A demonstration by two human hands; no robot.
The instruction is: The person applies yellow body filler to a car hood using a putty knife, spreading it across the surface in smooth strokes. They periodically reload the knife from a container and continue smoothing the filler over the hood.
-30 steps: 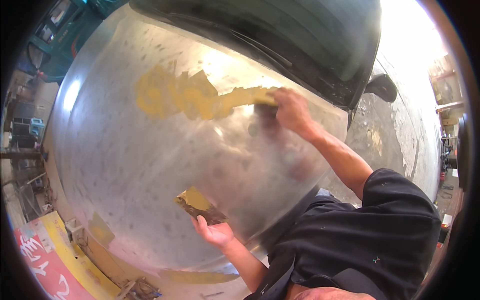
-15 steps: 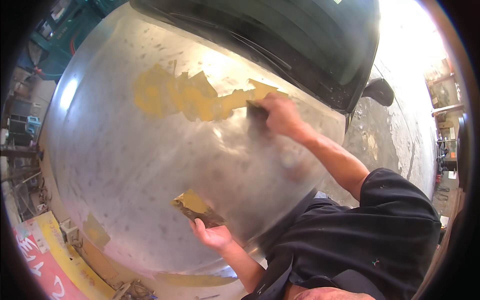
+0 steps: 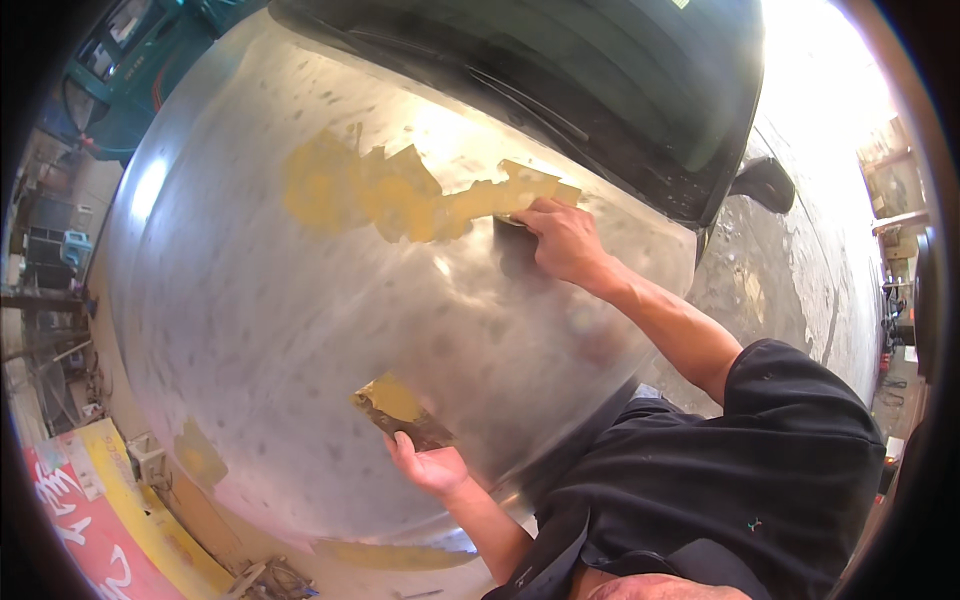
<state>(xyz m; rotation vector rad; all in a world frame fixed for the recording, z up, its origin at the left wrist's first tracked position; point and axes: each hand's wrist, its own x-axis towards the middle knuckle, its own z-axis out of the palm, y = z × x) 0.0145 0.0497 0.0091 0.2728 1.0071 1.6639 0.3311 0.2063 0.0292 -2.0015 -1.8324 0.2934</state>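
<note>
One yellow-smeared, brown-stained plate [image 3: 396, 403] in left hand [image 3: 432, 468] — one dark spreader [image 3: 513, 231] in right hand [image 3: 568, 242] — both within gripping fingers [image 3: 542, 212].

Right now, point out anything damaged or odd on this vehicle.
The silvery hood is speckled with dark spots, and a ragged-edged yellow patch crosses it below the windshield; that blotchy, uneven coloring looks unfinished.

I wear a black shirt [image 3: 690, 490] of plain, softly creased cloth, filling my view around four o'clock. Its short, wide sleeve [image 3: 800, 390], towards half past three, ends above my elbow and bears a tiny pale fleck. A small whitish-green mark [image 3: 754, 524] sits on the cloth at four o'clock. The dark collar [image 3: 700, 556] folds over towards half past four. My forearms [image 3: 665, 310] are bare.
</note>
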